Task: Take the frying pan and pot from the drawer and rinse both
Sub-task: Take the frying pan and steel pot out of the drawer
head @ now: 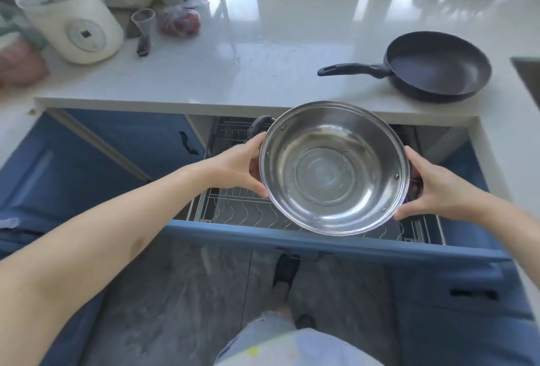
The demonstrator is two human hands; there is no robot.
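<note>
Pale shorts [280, 345] and a dark shoe [285, 270] are showing at the near edge, down on the grey floor [181, 292].

Just past them, the pot [334, 168] is hanging in the air over the open drawer [321, 241]. It is shiny metal, round and looking empty. The left hand [241, 168] is gripping its left side and the right hand [436, 190] is gripping its right side, fingers curled round the rim. A dark handle [259, 125] is sticking out at the far left of the pot; the one on the right may be hiding under the right hand, but that part is too dark to be sure.

Being stiff and hard, the pot is not going to bend. It is probably not very heavy with nothing in it. Its smooth sides are likely slippery, more so once wet, so holding both side handles is the safest way.

Under the pot, a wire rack [242, 211] is sitting inside the drawer.

Farther away, the frying pan [438, 66] is already lying on the white counter [263, 73], on the right, its long handle pointing left. So the pan is out and the pot is coming out; rinsing is not yet done. A corner of the sink [529, 73] is peeking in at the far right edge, near the pan.

Far left on the counter, a white cooker [76, 24], a clear cup [143, 22] and a bag with something red [179, 22] are standing.
</note>
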